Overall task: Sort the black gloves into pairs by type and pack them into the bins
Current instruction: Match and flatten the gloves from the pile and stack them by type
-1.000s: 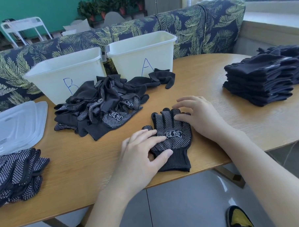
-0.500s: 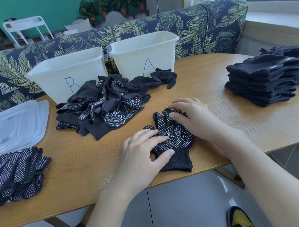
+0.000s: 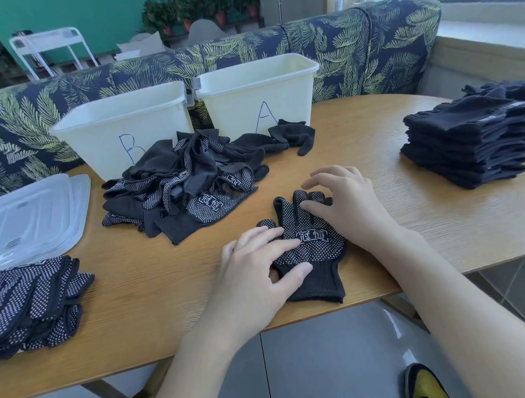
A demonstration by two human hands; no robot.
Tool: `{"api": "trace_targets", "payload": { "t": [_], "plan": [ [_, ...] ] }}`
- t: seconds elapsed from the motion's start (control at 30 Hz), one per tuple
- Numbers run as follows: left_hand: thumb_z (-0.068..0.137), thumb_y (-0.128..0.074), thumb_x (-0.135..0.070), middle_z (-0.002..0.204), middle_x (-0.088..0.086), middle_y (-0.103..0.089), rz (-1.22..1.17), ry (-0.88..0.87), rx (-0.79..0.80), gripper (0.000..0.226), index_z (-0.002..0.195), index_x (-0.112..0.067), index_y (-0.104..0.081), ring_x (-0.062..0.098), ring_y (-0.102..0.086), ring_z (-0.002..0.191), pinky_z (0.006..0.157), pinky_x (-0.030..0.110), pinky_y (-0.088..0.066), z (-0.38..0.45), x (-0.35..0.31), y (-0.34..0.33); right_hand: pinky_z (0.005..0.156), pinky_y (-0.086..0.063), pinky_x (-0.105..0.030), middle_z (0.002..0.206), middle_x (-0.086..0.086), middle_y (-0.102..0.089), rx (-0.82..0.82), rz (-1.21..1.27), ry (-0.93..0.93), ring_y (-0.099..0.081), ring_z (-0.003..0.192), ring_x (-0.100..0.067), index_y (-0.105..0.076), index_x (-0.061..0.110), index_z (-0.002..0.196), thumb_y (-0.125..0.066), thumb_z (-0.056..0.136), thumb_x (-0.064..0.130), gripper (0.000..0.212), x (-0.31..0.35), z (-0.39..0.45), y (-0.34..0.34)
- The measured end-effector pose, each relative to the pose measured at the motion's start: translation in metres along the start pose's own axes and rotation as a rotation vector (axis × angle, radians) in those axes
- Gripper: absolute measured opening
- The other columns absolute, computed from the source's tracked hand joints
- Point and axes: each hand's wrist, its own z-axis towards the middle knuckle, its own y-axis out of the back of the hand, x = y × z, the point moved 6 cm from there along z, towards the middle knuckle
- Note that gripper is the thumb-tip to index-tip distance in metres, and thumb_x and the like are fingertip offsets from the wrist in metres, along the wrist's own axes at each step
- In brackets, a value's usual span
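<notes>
We've got both hands, left hand (image 3: 258, 268) and right hand (image 3: 346, 207), flat with fingers spread on 1 dotted glove (image 3: 313, 250); mixed pile (image 3: 185, 184) unsorted, nothing visible in bin A (image 3: 259, 93) or bin B (image 3: 125, 126).

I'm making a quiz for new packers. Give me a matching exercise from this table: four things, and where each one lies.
Things:
1. bin A
2. bin B
3. clear lids
4. plain glove stack

Places:
a. table's right side
b. far side, right of the other bin
c. left edge, behind the dotted gloves
d. behind the mixed pile's left part

Pairs: 1-b, 2-d, 3-c, 4-a
</notes>
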Motion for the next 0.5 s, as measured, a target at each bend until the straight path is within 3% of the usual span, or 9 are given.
{"api": "trace_targets", "payload": {
  "t": [0.1, 0.23, 0.4, 0.5],
  "plan": [
    [0.08, -0.042, -0.076, 0.144, -0.028, -0.049, 0.008, 0.0, 0.007, 0.062, 0.128, -0.045, -0.066, -0.013, -0.023, 0.14, 0.113, 0.017, -0.009, 0.0, 0.0, 0.0, 0.107, -0.027, -0.045, 0.138, 0.009, -0.056, 0.108, -0.057, -0.05, -0.039, 0.134, -0.024, -0.072, 0.033, 0.116, -0.063, 0.095, 0.048, 0.028, -0.003, 0.0, -0.006],
    [0.081, -0.041, -0.077, 0.145, -0.028, -0.048, 0.017, 0.001, 0.013, 0.062, 0.128, -0.046, -0.065, -0.012, -0.022, 0.141, 0.114, 0.018, -0.009, 0.0, 0.0, 0.0, 0.106, -0.028, -0.046, 0.138, 0.01, -0.057, 0.064, -0.022, -0.006, -0.04, 0.133, -0.023, -0.07, 0.033, 0.118, -0.058, 0.098, 0.048, 0.028, 0.007, 0.001, -0.002],
    [0.081, -0.039, -0.077, 0.146, -0.025, -0.048, 0.024, 0.0, 0.016, 0.062, 0.128, -0.046, -0.064, -0.009, -0.023, 0.143, 0.114, 0.019, -0.009, 0.0, 0.0, -0.001, 0.114, -0.018, -0.047, 0.149, 0.011, -0.047, 0.202, -0.051, 0.017, -0.029, 0.142, -0.021, -0.061, 0.031, 0.135, -0.048, 0.104, 0.046, 0.037, 0.024, 0.001, -0.019],
    [0.081, -0.038, -0.077, 0.147, -0.025, -0.047, 0.027, -0.004, 0.021, 0.063, 0.129, -0.045, -0.064, -0.009, -0.022, 0.143, 0.114, 0.019, -0.009, 0.0, 0.0, -0.001, 0.114, -0.017, -0.045, 0.148, 0.011, -0.048, 0.227, -0.074, 0.022, -0.029, 0.141, -0.021, -0.064, 0.03, 0.131, -0.049, 0.104, 0.043, 0.034, 0.026, 0.003, -0.026]
  ]
}}
